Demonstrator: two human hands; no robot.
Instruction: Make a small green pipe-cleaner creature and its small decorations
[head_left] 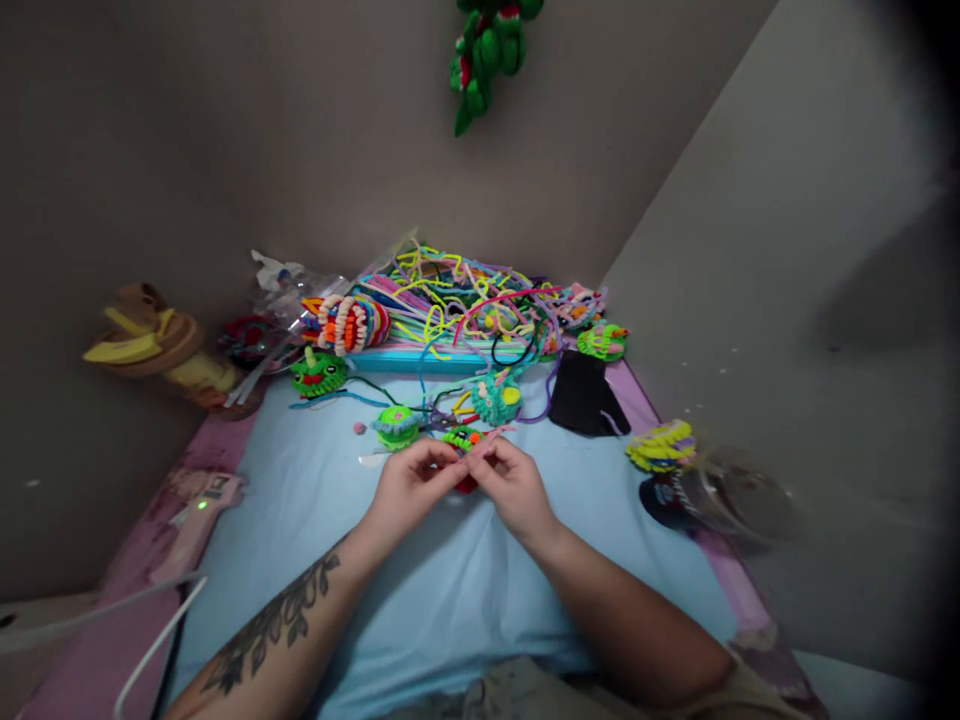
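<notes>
My left hand (420, 478) and my right hand (511, 484) meet over the middle of the cloth, thumbs and forefingers pinched together. Between them runs a short pink pipe cleaner (501, 431), its free end sticking out past the right fingertips. Just behind the fingers sits a green pipe-cleaner figure (459, 438) with orange and red bits, partly hidden by my hands. A lime-green and blue pipe-cleaner ball (397, 427) lies beyond my left hand. Farther back is a teal pipe-cleaner ball (495, 398) with a yellow spot.
A blue tray (427, 362) heaped with loose pipe cleaners (465, 290) stands against the wall. Left are a green figure (319, 374), a striped ball (349, 325) and a pink power strip (199, 510). On the right lie a black pouch (585, 395), a yellow piece (662, 446) and a clear cup (739, 495).
</notes>
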